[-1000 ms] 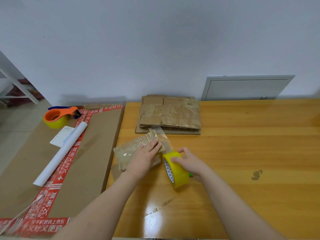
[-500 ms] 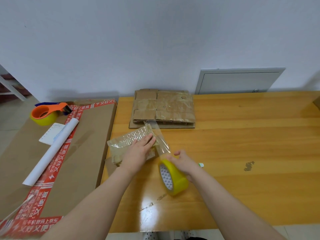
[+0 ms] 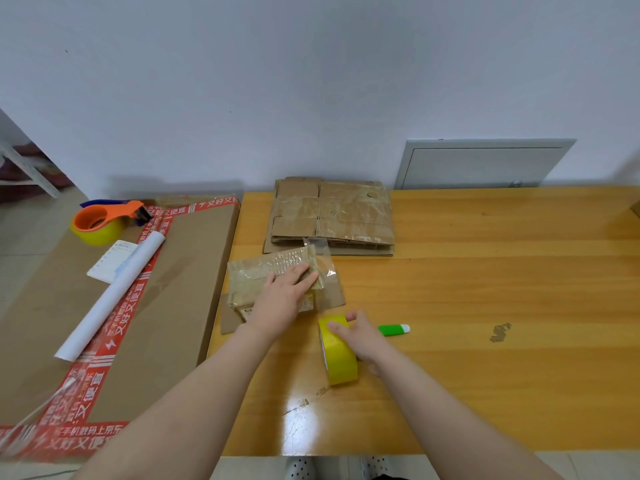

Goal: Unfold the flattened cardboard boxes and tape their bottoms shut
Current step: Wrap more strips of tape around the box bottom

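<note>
Left hand (image 3: 281, 299) flat, fingers straight, pressing the small taped box (image 3: 273, 271) on the table (image 3: 485, 306); box under the fingertips. Right hand (image 3: 360, 336) grips the yellow tape roll (image 3: 339, 358) just right of box, clear tape strip (image 3: 323, 258) running to box top.

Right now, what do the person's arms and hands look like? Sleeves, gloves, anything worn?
The left hand and right hand are bare, with no gloves, rings or watch visible. Both forearms are uncovered all the way to the frame edge, and no sleeve is in view. There are no wristbands, cables or markings on either arm.
</note>
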